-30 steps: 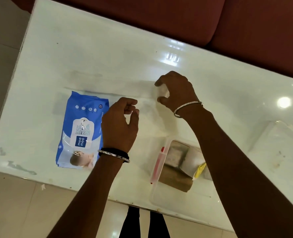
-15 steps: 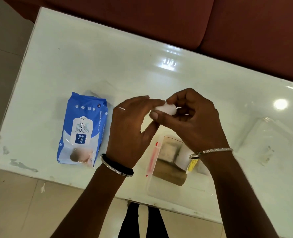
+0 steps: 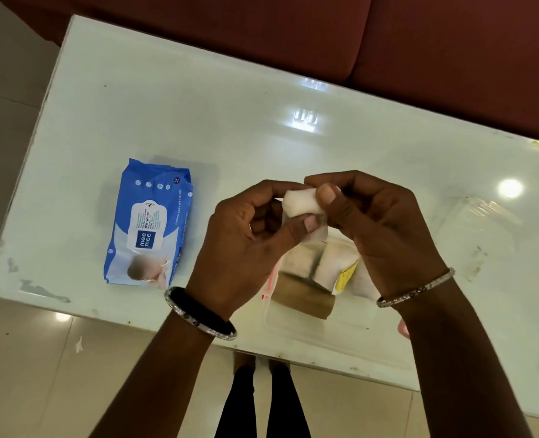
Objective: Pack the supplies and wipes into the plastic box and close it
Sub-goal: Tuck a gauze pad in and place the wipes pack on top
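Both hands hold a small white roll [image 3: 299, 202] in a thin clear wrapper, above the open clear plastic box [image 3: 312, 324]. My left hand [image 3: 246, 245] pinches its left end and my right hand [image 3: 378, 226] pinches its right end. The box sits at the table's near edge and holds a brown roll [image 3: 302, 298], white packets [image 3: 331, 263], a yellow packet [image 3: 345, 276] and a red-and-white pen-like item [image 3: 269, 279]. A blue pack of wet wipes [image 3: 149, 224] lies flat on the table, left of my hands.
The box's clear lid [image 3: 479, 226] lies on the white glossy table [image 3: 198, 121] to the right. A dark red sofa [image 3: 388, 42] runs along the table's far side. Tiled floor and my legs show below the near edge.
My hands came together from the table's middle toward me and now both grip the white roll over the box. The camera view shifted slightly.
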The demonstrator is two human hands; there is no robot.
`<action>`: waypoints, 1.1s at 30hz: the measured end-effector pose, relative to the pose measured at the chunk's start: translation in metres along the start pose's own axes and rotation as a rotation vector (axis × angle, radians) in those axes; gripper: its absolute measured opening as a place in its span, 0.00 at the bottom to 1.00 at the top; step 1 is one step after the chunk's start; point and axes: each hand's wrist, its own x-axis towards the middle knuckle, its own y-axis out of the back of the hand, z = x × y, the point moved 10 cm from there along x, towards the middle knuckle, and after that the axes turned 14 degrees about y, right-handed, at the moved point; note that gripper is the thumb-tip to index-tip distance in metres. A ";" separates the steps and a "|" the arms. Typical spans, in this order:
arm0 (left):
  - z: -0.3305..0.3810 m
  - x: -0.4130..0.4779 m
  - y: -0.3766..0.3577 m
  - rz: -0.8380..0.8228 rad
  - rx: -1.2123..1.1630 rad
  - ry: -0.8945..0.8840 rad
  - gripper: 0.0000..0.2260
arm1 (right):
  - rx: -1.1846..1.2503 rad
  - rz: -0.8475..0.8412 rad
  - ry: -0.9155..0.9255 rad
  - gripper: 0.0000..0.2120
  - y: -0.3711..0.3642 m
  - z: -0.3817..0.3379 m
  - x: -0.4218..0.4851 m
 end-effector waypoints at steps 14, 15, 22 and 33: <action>-0.026 -0.015 -0.006 -0.079 -0.377 0.344 0.16 | 0.033 0.126 0.113 0.17 0.013 -0.010 -0.030; -0.026 -0.015 -0.007 -0.084 -0.376 0.344 0.17 | 0.024 0.138 0.117 0.17 0.015 -0.009 -0.031; -0.032 -0.018 -0.016 -0.114 -0.365 0.367 0.17 | 0.079 0.092 -0.017 0.26 0.016 0.004 -0.037; -0.040 -0.017 -0.023 -0.172 -0.313 0.364 0.18 | 0.062 0.072 -0.086 0.18 0.029 0.018 -0.042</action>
